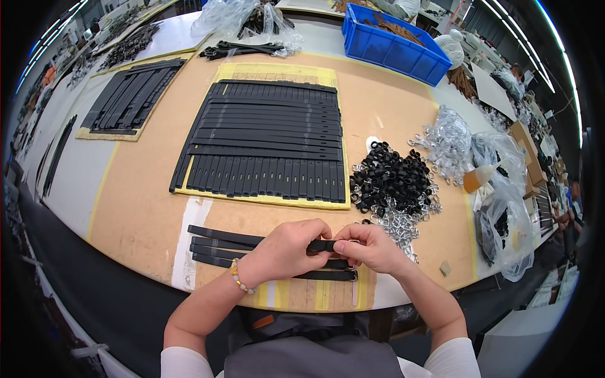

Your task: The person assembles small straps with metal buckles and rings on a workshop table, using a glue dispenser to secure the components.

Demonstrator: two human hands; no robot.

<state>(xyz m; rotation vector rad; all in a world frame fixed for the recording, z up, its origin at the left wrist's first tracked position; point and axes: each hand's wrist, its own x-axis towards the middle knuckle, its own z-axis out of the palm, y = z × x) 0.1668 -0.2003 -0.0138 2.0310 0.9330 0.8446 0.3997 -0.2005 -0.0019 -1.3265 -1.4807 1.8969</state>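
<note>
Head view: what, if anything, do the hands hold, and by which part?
Left hand and right hand pinch a black strap, apparently near its right end.

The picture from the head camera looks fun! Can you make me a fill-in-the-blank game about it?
1. The big plastic bin near the top is coloured ____.
2. The beaded bracelet is on the person's ____ wrist.
3. The left hand and the right hand hold a strap coloured ____.
4. The heap of small loops lies to the ____ of the large yellow-edged board.

Missing words: blue; left; black; right.
</note>
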